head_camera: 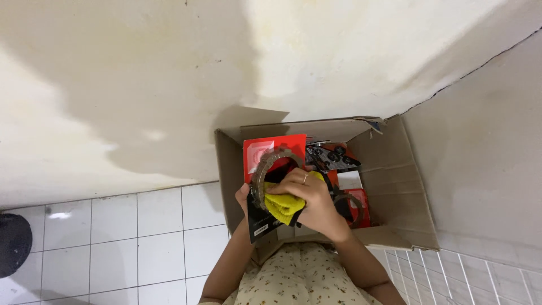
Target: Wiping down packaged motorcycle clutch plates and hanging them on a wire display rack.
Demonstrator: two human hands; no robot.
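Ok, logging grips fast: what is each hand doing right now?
Left hand: mostly hidden, closed on the ring and packet.
Right hand: closed on the yellow cloth, pressed to the ring.

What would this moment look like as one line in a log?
right hand: presses yellow cloth on ring-shaped discs | left hand: holds discs' black-and-red pack | below: open cardboard box

1 head view, steeply downward, close over cardboard box (395,186), white wall ahead
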